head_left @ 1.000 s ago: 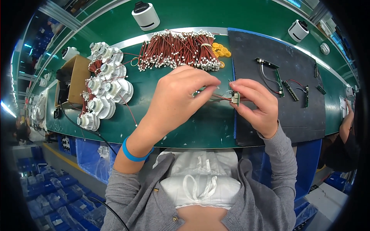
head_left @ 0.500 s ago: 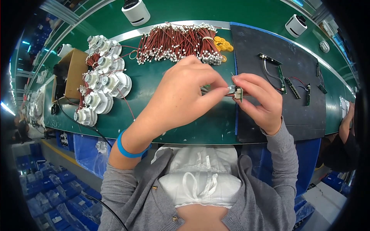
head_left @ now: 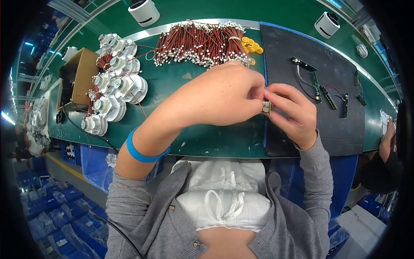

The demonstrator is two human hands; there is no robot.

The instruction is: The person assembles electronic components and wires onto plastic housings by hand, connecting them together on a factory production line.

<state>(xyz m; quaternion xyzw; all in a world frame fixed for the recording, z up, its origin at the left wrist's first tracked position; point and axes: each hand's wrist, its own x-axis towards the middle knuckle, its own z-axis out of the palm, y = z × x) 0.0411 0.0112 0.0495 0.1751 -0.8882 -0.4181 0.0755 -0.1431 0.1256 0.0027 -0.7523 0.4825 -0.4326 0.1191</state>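
Pinched between both hands, left hand (head_left: 224,97) and right hand (head_left: 291,112), over the worktop's near edge: small grey connector (head_left: 266,107) (detail hidden). Finished-looking green boards (head_left: 321,88) on the black mat (head_left: 302,52); bundled red wires (head_left: 202,43) at the far edge untouched, plenty left.

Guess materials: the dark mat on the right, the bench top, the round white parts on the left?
Dark mat: looks like rubber or foam, matte black, no glare, thin edge.
Bench top: smooth green surface, likely a coated or rubber mat; soft sheen, metal strip along the far edge.
Round white parts: likely moulded plastic, glossy and uniform white.
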